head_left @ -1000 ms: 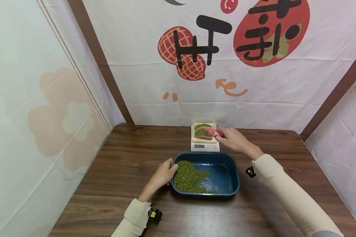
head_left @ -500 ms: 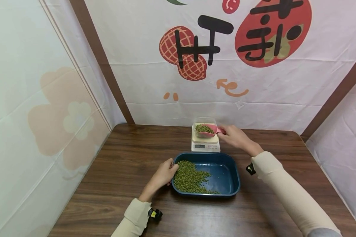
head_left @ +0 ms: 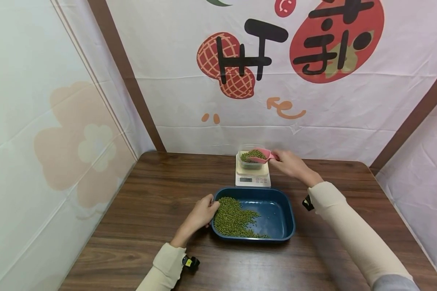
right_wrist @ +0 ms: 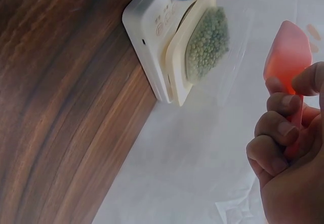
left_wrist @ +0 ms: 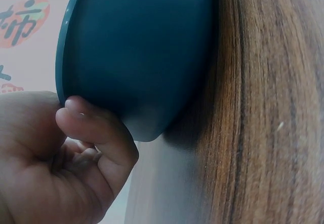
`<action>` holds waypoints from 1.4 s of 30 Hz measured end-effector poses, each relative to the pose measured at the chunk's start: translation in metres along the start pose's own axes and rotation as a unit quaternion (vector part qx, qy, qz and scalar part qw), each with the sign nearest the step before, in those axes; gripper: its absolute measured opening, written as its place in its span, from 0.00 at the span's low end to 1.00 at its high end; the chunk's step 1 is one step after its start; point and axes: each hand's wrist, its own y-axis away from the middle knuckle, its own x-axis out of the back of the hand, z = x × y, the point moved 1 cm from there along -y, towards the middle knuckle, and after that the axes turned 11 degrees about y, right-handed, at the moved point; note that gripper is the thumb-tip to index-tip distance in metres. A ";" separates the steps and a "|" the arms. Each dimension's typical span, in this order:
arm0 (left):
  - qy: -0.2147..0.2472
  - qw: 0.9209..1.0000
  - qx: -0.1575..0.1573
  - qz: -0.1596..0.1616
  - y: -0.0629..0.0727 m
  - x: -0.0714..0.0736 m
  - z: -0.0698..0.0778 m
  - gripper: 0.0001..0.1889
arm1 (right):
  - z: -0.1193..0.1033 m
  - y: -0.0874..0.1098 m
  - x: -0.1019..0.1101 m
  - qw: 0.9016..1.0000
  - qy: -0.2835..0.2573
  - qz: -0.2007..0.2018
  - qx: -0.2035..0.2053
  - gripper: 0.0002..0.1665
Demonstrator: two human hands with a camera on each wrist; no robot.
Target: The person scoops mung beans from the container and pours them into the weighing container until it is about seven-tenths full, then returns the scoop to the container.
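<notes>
My right hand [head_left: 290, 165] grips the handle of a pink scoop [head_left: 263, 156], which is over a clear plastic container [head_left: 253, 165]. Green beans lie in the container, and beans also show at the scoop's mouth in the head view. The container stands on a white kitchen scale [head_left: 253, 180]; its display is too small to read. In the right wrist view the scoop [right_wrist: 289, 49] is apart from the container and above it. With thumb and curled fingers my left hand [head_left: 201, 211] pinches the left rim of a blue basin [head_left: 276, 239]. Green beans [head_left: 233, 218] are heaped in the basin's left part.
The brown wooden table [head_left: 160, 194] carries the scale at its back edge and the basin just in front of it. A printed white cloth [head_left: 182, 93] hangs directly behind the table. Another pale cloth [head_left: 69, 133] hangs at the left.
My right hand has raised the scoop slightly and tilted it over the container. Beans have left the scoop, and the container's heap looks larger. The left hand keeps its hold on the basin.
</notes>
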 end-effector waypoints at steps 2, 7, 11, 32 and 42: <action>0.000 1.000 -0.001 -0.001 0.000 0.000 0.000 0.15 | 0.002 -0.002 0.000 1.000 0.002 0.000 -0.002 0.11; 0.002 1.000 -0.002 -0.002 0.000 0.000 0.000 0.15 | 0.005 -0.006 0.000 1.000 0.006 -0.002 -0.010 0.12; 0.001 1.000 -0.003 -0.002 0.000 -0.001 0.000 0.15 | 0.007 -0.010 -0.001 1.000 0.014 -0.006 -0.015 0.13; -0.005 1.000 -0.003 0.005 0.000 -0.001 0.001 0.15 | 0.013 -0.017 0.001 0.997 0.046 -0.031 -0.045 0.12; -0.005 1.000 -0.004 0.006 0.000 -0.001 0.000 0.15 | 0.012 -0.019 0.009 0.995 0.067 -0.051 -0.047 0.14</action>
